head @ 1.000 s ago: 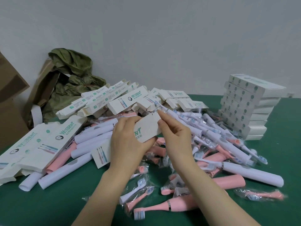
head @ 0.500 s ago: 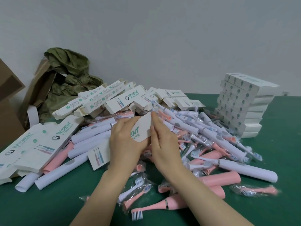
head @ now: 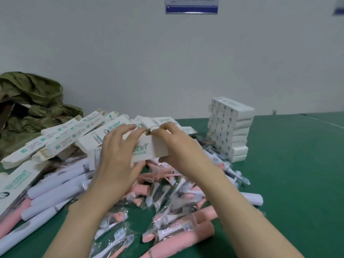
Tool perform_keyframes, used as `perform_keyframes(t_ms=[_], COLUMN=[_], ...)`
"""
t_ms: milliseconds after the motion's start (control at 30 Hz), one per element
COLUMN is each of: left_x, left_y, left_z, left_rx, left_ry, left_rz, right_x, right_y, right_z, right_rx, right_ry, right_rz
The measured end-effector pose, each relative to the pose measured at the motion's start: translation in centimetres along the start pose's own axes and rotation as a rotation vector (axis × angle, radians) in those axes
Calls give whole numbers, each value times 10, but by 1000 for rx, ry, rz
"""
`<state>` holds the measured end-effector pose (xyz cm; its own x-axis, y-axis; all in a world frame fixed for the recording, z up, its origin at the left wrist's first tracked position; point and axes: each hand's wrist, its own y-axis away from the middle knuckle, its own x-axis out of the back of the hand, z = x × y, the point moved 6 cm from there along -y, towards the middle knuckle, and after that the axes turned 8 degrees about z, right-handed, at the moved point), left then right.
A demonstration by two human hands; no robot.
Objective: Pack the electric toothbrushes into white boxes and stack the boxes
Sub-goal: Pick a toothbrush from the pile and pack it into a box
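Observation:
I hold a white box (head: 149,151) with green lettering over the middle of the pile. My left hand (head: 119,155) grips its left part, thumb underneath and fingers reaching over the top. My right hand (head: 176,144) grips the right end, and its fingertips pinch the flap (head: 154,128) at the top edge. Below lie pink toothbrushes (head: 186,233), white toothbrushes (head: 54,192) and bagged brush heads (head: 119,237). A stack of closed white boxes (head: 230,129) stands at the right.
Empty open white boxes (head: 61,138) lie heaped behind and left of my hands, more at the far left (head: 14,181). A crumpled olive bag (head: 31,101) sits in the back left corner. The green table (head: 297,183) meets a white wall behind.
The view has tilted upward. Both hands have lifted the box and turned it more level, and my fingertips have met at its top flap.

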<state>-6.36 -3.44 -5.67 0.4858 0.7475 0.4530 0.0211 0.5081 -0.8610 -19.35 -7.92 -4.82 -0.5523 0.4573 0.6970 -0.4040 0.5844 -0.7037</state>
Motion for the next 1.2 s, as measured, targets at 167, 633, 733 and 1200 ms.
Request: perform_keyframes(t_ms=[167,633,733,1200], left_x=[-18,-58,-62,-69], left_y=[22,52,51,55], left_z=[-22,-52,-52,-53], left_rx=[285,356,314,290], left_ry=[46,46,-5,-56], left_rz=[-80,-377,-418,-445], right_x=[77,98,94,77], right_y=[-12,3,3,2], right_z=[91,202,204,61], right_rx=[-417,-854,-872,-238], right_ry=[-78,159,153,121], right_rz=[472,516,520,642])
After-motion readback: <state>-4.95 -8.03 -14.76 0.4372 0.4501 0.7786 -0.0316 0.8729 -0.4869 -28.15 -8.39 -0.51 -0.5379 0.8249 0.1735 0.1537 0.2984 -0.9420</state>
